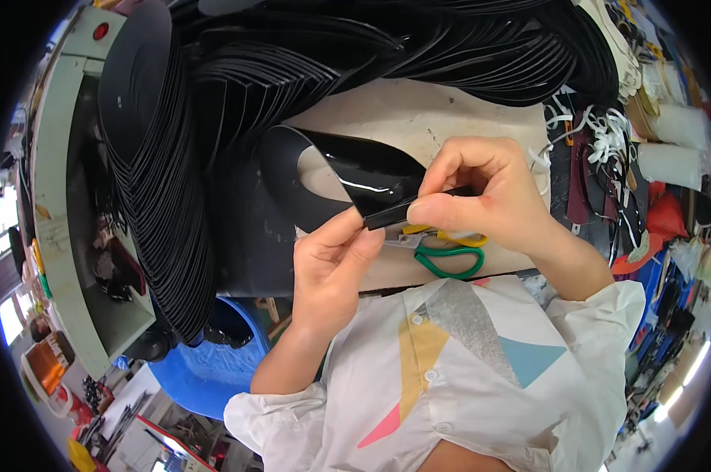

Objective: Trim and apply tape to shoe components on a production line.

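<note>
A glossy black curved piece, which looks like a shoe upper (371, 165), is held between both hands over the table. Its matte side curves round to the left, leaving an opening. My left hand (332, 271) pinches the lower corner with thumb and fingertips. At the near edge, a little to the right, the thumb and bent fingers of my right hand (485, 193) grip the same piece. Under the hands, scissors with green handles (450, 263) lie on the table, beside a yellow-handled tool (461, 237) partly hidden by my right hand.
Long overlapping stacks of black pieces (155, 181) line the left and far sides of the beige tabletop (481, 130). White and dark strips (607, 138) lie at the right. A blue tub (206, 366) stands below left, next to a grey-green metal cabinet (60, 189).
</note>
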Demonstrator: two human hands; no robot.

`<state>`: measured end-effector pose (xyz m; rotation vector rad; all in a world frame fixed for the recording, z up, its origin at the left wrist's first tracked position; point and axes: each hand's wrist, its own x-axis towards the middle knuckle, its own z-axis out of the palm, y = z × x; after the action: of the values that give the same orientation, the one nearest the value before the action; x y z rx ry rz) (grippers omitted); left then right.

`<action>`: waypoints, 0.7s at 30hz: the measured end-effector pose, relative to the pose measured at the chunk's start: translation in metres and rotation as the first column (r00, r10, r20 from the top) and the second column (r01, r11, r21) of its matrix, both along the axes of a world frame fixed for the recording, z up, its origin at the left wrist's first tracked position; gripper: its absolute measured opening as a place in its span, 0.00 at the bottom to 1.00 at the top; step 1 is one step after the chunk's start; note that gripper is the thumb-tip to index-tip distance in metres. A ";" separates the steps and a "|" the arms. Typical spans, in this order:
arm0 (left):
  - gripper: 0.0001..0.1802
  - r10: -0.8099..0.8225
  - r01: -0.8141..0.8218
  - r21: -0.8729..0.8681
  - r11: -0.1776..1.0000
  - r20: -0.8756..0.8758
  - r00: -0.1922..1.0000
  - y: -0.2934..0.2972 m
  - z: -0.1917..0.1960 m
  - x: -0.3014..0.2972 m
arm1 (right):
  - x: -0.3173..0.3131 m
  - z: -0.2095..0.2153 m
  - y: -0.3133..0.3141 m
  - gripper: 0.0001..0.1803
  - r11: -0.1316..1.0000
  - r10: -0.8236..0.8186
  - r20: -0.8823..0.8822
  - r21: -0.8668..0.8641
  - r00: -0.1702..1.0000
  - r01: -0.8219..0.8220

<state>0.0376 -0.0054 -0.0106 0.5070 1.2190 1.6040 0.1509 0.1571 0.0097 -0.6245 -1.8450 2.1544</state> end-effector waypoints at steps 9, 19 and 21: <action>0.15 0.004 -0.003 -0.060 0.998 0.025 1.000 0.002 0.011 -0.004 | -0.006 -0.006 0.001 0.08 0.999 0.029 0.088 -0.047 0.996 -0.025; 0.17 0.117 -0.190 -0.150 0.970 -0.396 0.911 0.008 0.003 0.003 | -0.005 -0.007 -0.012 0.08 0.978 -0.099 0.056 0.191 0.993 0.087; 0.21 0.207 -0.309 -0.128 0.942 -0.503 0.839 0.012 0.000 0.007 | 0.003 0.002 -0.007 0.07 0.799 -0.054 0.110 0.601 0.992 -0.023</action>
<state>0.0450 0.0071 -0.0111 0.6566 1.8827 1.5976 0.1537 0.1502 0.0117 -0.6169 -2.4056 1.3900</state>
